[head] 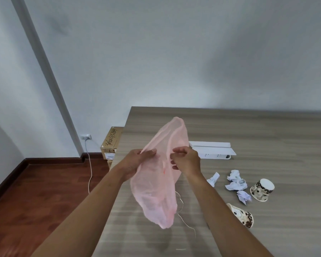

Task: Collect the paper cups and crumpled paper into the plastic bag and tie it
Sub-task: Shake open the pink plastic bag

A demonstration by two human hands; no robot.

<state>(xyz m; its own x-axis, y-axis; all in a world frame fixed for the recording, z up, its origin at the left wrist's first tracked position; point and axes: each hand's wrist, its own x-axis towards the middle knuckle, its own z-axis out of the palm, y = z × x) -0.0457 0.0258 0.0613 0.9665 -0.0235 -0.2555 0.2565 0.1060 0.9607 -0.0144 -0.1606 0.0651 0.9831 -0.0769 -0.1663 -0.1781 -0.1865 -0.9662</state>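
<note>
The left hand (137, 162) is closed on one edge of a thin, translucent pink plastic bag (159, 182), and the right hand (186, 162) is pinched on the edge opposite, so that the bag is held up above the grey wood-grain table (267, 130), part of it standing above the hands and the rest hanging limp below them. A thin pale string (183, 219) is seen trailing beneath the bag toward the table. To the right, a brown-patterned paper cup (242, 216) is laid on its side nearest the viewer. A little farther, a second patterned paper cup (262, 190) is tipped over, just beside several pieces of crumpled white paper (236, 183). Beyond these, a flat white plastic tray-like object (212, 150) is placed. Off the table's left edge, a cardboard box (111, 143) is set on the reddish wooden floor (35, 191), near a wall socket (86, 137).
</note>
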